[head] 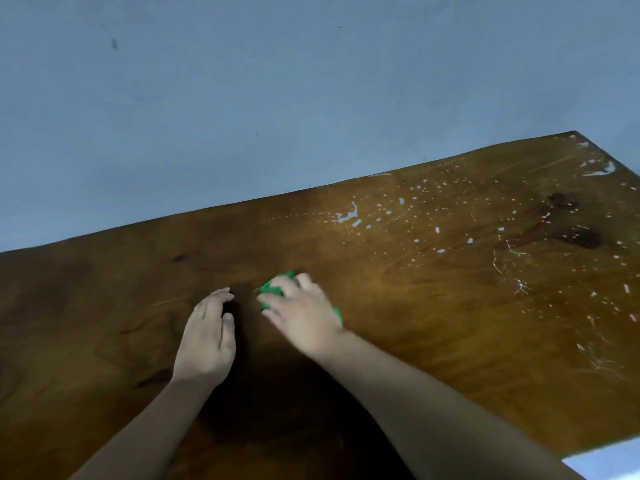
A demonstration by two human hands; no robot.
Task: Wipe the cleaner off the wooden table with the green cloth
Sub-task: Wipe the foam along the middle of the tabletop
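The wooden table (398,306) fills the lower half of the view, its top dark brown. White drops and streaks of cleaner (349,216) are scattered over its right half, out to the far right corner. My right hand (301,317) presses down on a bunched green cloth (273,287) near the table's middle; only bits of the cloth show past my fingers. Just left of it, my left hand (207,337) rests flat on the wood, fingers together and slightly curled, holding nothing.
A plain blue-grey wall (277,98) stands directly behind the table's far edge. The table's right edge runs down at the far right, and a pale strip of floor (609,459) shows past the near right corner.
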